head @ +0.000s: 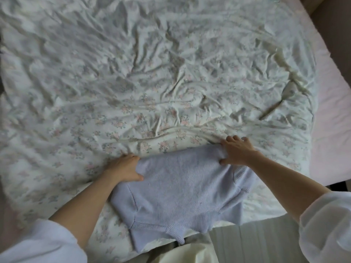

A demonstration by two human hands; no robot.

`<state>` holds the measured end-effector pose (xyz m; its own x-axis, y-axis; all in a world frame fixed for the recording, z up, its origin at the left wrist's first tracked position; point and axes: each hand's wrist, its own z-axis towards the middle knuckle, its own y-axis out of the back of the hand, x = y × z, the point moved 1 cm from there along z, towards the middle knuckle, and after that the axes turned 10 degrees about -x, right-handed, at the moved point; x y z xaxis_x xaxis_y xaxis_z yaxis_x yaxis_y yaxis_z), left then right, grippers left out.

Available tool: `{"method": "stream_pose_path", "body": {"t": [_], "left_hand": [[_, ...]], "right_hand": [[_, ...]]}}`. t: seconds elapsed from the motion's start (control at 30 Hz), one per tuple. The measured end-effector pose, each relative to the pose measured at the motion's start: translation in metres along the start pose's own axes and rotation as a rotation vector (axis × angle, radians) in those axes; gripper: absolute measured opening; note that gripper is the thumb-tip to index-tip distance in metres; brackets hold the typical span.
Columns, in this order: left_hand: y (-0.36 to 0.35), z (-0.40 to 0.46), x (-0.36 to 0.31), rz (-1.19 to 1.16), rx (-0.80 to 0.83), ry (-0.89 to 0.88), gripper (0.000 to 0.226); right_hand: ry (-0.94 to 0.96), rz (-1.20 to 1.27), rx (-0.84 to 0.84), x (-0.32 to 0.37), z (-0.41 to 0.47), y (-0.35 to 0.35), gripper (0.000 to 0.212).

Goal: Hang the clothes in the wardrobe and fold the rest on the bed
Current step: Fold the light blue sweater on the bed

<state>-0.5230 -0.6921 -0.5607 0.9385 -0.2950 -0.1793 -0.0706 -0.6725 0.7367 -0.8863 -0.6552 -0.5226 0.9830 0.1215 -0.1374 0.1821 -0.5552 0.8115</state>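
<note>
A pale lilac-blue knit sweater (182, 188) lies folded on the near part of the bed, its ribbed hem toward me. My left hand (124, 168) grips the sweater's far left edge, thumb on top and fingers curled under it. At the far right corner my right hand (237, 152) holds the fabric, with its thumb on the knit and its fingers curled over the edge into the bedding. No wardrobe or hanger is in view.
A crumpled white floral duvet (152, 73) covers the bed. A pale pink sheet (332, 111) shows along the bed's right side. A white ribbed cloth (256, 242) and a cream cloth (186, 253) lie at the near edge.
</note>
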Motion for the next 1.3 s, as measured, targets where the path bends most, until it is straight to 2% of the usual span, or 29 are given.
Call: {"method": "stream_pose_path", "body": {"t": [0.07, 0.2, 0.23, 0.27, 0.33, 0.43, 0.53, 0.7, 0.8, 0.9, 0.97, 1.07, 1.13, 1.3], "left_hand": [[0.001, 0.000, -0.003, -0.044, 0.023, 0.034, 0.073], [0.006, -0.012, -0.010, -0.023, -0.024, 0.034, 0.045], [0.008, -0.016, -0.012, -0.016, -0.031, 0.036, 0.039], [0.012, -0.021, -0.015, -0.012, -0.036, 0.046, 0.035], [0.026, -0.028, -0.020, -0.014, -0.019, 0.087, 0.034], [0.056, -0.031, -0.021, -0.099, 0.028, 0.145, 0.036], [0.095, -0.025, -0.018, -0.165, -0.075, 0.194, 0.038], [0.140, 0.001, -0.021, -0.068, -0.387, 0.324, 0.043], [0.133, 0.014, -0.030, 0.043, -0.455, 0.361, 0.046], [0.103, 0.020, -0.051, 0.078, -0.394, 0.341, 0.070], [0.078, 0.021, -0.073, 0.030, -0.348, 0.250, 0.075], [0.044, 0.021, -0.108, -0.007, -0.268, 0.103, 0.079], [0.025, 0.022, -0.129, -0.002, -0.185, 0.024, 0.081], [-0.004, 0.025, -0.154, -0.012, -0.072, -0.003, 0.079]], "right_hand": [[0.041, 0.048, 0.047, -0.003, 0.002, -0.002, 0.084], [0.124, 0.129, 0.099, -0.012, 0.000, -0.002, 0.087], [0.154, 0.130, 0.095, -0.012, -0.001, 0.001, 0.083], [0.182, 0.140, 0.089, -0.012, -0.002, 0.006, 0.069], [0.204, 0.164, 0.090, -0.016, 0.001, 0.020, 0.026], [0.214, 0.235, 0.139, -0.030, 0.012, 0.048, 0.024], [0.198, 0.257, 0.045, -0.044, 0.032, 0.090, 0.024], [0.005, 0.254, -0.197, -0.059, 0.070, 0.126, 0.026], [-0.118, 0.486, -0.237, -0.059, 0.085, 0.108, 0.041], [-0.291, 0.785, -0.241, -0.058, 0.082, 0.078, 0.065], [-0.427, 0.859, -0.224, -0.059, 0.075, 0.057, 0.072], [-0.647, 0.986, -0.240, -0.057, 0.060, 0.032, 0.070], [-0.773, 1.092, -0.254, -0.052, 0.049, 0.019, 0.061], [-0.882, 1.249, -0.201, -0.028, 0.029, -0.005, 0.052]]}}
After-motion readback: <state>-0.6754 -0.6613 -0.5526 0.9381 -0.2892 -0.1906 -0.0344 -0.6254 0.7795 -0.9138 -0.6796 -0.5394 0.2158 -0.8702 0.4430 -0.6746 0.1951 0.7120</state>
